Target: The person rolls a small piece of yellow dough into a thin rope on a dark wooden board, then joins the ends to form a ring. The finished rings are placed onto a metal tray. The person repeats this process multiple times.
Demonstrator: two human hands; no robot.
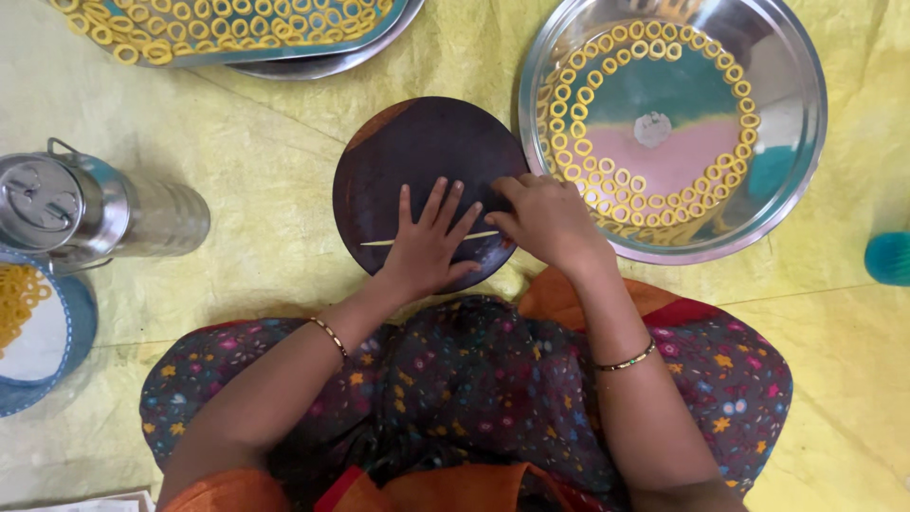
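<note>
The left hand is lying flat and fully spread, fingers splayed, palm pressing on a thin pale strand of dough that is stretching across the dark round board. One end of the strand is poking out to the left of this hand, and another short piece is showing between the two hands. The right hand is resting just beside it at the board's right edge, fingers curled inward with the tips pinched together near the strand's end; whether they are actually gripping the dough I cannot tell.

Beyond the right hand, a steel plate is holding small yellow dough rings laid in a curved line along its rim. Farther off, beyond the left hand, a second tray is sitting packed with the same rings. To the left of the left hand a steel canister is lying on the yellow sheet covering the floor.

By my reading, the strand is being rolled thin, which comes ahead of shaping a ring. Shaping it would call for light, even pressure so the strand does not snap, then a careful pinch to join its ends.
</note>
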